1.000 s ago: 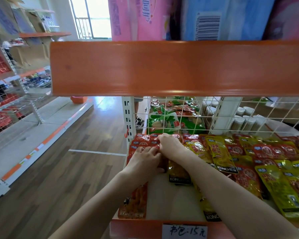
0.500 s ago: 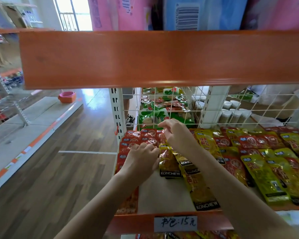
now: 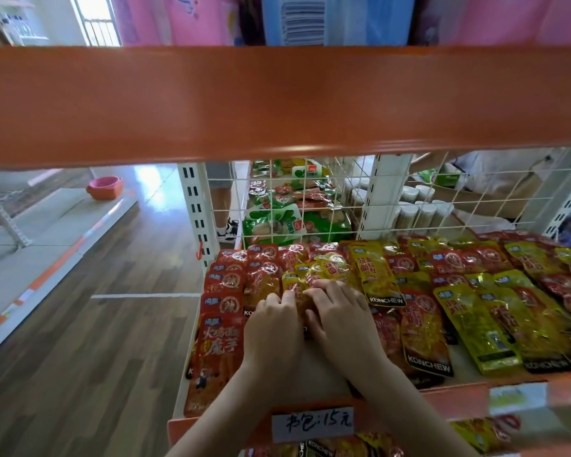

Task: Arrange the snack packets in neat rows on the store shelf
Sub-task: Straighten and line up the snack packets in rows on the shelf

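Observation:
Red snack packets (image 3: 225,291) lie in an overlapping column along the left edge of the store shelf (image 3: 323,367). Yellow snack packets (image 3: 376,278) and more red ones spread across the middle and right in loose rows. My left hand (image 3: 272,324) and my right hand (image 3: 342,319) rest side by side, fingers curled down onto a yellow packet (image 3: 297,285) just right of the red column. The packet's lower part is hidden under both hands.
An orange shelf board (image 3: 277,100) hangs close overhead. A white wire grid (image 3: 343,199) backs the shelf, with green packets behind it. A handwritten price tag (image 3: 312,423) sits on the front lip. Wooden aisle floor (image 3: 96,341) lies to the left, with a pink basin (image 3: 104,187) far off.
Both hands drew together and toward me, from the back of the red column onto a yellow packet. The yellow packets near the gap shifted left. My view moved closer to the shelf.

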The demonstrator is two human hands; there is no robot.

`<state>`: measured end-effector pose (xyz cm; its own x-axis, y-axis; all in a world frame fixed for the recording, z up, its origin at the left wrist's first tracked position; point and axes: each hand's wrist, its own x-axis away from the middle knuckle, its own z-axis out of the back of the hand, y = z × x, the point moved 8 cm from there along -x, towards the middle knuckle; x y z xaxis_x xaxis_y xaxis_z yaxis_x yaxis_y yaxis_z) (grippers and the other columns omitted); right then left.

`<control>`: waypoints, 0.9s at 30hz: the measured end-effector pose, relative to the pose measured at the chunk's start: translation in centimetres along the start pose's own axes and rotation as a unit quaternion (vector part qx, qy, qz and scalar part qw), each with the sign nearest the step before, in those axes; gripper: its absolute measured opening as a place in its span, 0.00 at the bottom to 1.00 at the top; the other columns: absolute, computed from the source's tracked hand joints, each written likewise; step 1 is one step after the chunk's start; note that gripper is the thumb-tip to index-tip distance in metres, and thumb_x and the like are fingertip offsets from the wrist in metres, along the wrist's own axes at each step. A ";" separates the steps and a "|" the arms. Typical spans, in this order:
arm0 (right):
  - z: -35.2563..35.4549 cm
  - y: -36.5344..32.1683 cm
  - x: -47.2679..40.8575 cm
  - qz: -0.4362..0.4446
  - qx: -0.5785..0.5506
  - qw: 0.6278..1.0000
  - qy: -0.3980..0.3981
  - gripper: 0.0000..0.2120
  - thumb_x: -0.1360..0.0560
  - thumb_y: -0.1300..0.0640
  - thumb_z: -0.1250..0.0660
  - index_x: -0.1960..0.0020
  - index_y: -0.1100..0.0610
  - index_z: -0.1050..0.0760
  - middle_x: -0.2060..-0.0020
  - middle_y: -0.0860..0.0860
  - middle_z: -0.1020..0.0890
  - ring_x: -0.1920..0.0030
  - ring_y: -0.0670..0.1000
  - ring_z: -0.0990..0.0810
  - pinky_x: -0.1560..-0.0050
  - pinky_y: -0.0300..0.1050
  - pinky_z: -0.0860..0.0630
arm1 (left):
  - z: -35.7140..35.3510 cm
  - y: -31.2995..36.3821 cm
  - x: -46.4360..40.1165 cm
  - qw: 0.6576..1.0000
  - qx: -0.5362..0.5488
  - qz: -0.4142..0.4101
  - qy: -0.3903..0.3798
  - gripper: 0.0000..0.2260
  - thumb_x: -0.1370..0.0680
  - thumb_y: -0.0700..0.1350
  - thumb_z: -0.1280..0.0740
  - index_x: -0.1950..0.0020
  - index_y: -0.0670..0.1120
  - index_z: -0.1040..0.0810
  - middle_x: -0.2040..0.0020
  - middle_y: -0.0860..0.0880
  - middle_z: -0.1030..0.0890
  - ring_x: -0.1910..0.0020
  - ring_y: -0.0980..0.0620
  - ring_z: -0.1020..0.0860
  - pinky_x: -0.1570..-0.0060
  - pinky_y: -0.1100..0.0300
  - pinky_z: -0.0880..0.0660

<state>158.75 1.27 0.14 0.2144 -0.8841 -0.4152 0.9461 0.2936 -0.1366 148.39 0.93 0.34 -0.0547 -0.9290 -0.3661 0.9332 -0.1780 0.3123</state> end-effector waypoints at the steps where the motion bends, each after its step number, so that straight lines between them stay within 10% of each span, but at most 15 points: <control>1: 0.0 0.0 0.1 0.000 0.008 1.000 0.014 0.13 0.31 0.51 0.29 0.46 0.50 0.21 0.46 0.47 0.21 0.42 0.52 0.23 0.42 0.49 0.27 | 0.0 -0.1 0.0 1.000 0.012 0.006 0.005 0.11 0.19 0.45 0.43 0.40 0.45 0.26 0.49 0.47 0.21 0.50 0.51 0.22 0.57 0.64 0.25; 7: 0.6 -0.6 0.2 0.004 0.031 0.998 0.055 0.18 0.27 0.47 0.47 0.49 0.50 0.20 0.48 0.47 0.20 0.45 0.50 0.21 0.45 0.48 0.25 | -0.2 -0.4 0.1 0.999 0.041 0.026 0.013 0.06 0.23 0.42 0.34 0.47 0.43 0.21 0.58 0.47 0.19 0.60 0.52 0.20 0.67 0.66 0.27; 17: 0.5 -0.3 0.3 -0.006 0.002 0.998 0.056 0.17 0.26 0.47 0.47 0.49 0.49 0.21 0.48 0.47 0.20 0.46 0.49 0.21 0.46 0.47 0.25 | -0.7 -2.1 -0.5 0.954 0.287 0.088 0.003 0.11 0.23 0.45 0.34 0.41 0.48 0.27 0.46 0.51 0.23 0.49 0.57 0.25 0.52 0.69 0.28; 27: 1.0 0.4 0.5 -0.043 -0.029 0.996 0.079 0.19 0.23 0.46 0.49 0.49 0.50 0.21 0.49 0.47 0.20 0.46 0.51 0.21 0.45 0.51 0.26 | -0.1 -2.4 -0.4 0.874 0.464 0.147 -0.013 0.10 0.24 0.36 0.34 0.45 0.46 0.25 0.51 0.52 0.23 0.52 0.59 0.23 0.58 0.72 0.25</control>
<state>159.45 0.58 0.80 0.0888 -0.8402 -0.5350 0.9430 0.2438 -0.2265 146.24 1.73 -0.30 0.1196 -0.9835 -0.1355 0.2200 -0.1068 0.9696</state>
